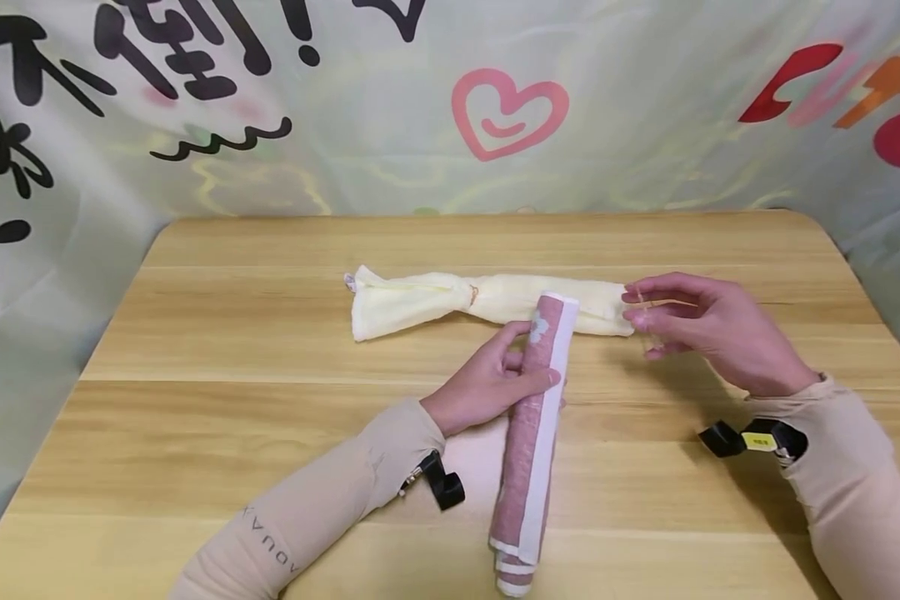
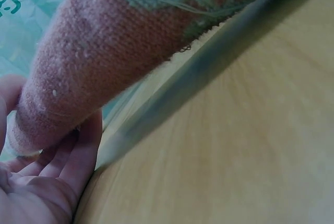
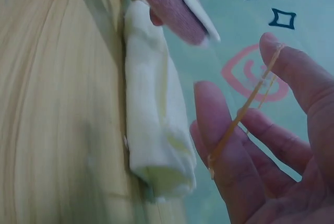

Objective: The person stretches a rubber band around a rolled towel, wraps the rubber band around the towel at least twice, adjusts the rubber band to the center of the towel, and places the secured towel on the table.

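My left hand (image 1: pixel 487 379) grips a rolled pink towel (image 1: pixel 528 450) with white edging, its thumb across the roll. Part of the roll is raised off the table in the left wrist view, where fingers curl under the towel (image 2: pixel 99 51). A thin rubber band (image 3: pixel 242 112) is looped round the spread thumb and fingers of my right hand (image 1: pixel 708 321). That hand hovers by the right end of a rolled cream towel (image 1: pixel 412 304), which lies crosswise on the table, tied round its middle with a band (image 1: pixel 473 294). The pink roll's upper end overlaps it in the head view.
The wooden table (image 1: pixel 232 333) has rounded far corners. Behind it hangs a pale cloth backdrop (image 1: pixel 390 125) with dark lettering and a pink heart. Black wrist mounts stick out from both sleeves.
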`<state>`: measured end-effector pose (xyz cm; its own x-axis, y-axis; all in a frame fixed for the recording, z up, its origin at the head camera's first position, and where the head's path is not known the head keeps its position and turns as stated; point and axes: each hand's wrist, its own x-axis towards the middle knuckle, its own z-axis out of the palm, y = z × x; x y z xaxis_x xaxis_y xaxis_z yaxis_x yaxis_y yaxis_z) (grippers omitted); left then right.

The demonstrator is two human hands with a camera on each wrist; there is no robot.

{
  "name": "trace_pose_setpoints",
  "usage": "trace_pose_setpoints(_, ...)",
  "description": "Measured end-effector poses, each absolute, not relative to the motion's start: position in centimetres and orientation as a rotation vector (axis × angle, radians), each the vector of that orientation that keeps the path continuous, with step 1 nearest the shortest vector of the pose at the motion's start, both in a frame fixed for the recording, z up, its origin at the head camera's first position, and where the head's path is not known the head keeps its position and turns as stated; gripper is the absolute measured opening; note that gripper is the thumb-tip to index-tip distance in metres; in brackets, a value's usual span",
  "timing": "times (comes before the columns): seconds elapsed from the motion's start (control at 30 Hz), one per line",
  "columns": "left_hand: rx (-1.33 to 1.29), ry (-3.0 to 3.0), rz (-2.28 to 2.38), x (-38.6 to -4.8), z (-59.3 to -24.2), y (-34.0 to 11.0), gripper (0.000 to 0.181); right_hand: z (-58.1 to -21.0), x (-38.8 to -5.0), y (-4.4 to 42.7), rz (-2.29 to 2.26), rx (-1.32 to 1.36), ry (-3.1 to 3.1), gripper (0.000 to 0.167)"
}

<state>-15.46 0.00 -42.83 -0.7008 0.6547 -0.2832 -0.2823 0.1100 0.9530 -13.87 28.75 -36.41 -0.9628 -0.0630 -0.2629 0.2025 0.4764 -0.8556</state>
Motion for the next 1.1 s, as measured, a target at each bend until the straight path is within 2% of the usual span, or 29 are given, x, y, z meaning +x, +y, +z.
trace_pose_setpoints(0.37,0.357,1.677,1.688,-15.6,-42.8,-0.1,0.068,-35.8,-15.1,25.4,-1.493,-0.013,2.430,0.047)
trace_pose_setpoints(0.73,0.397,1.655,1.703,-15.4,-43.0,0.1,0.063,-35.7,-15.9,23.4,-1.572,-0.115,2.366,0.051)
trace_pose_setpoints(1.1,0.458,1.658,1.701,-15.5,-42.9,-0.1,0.059,-36.0,-17.3,21.7,-1.447,-0.260,2.387,0.048)
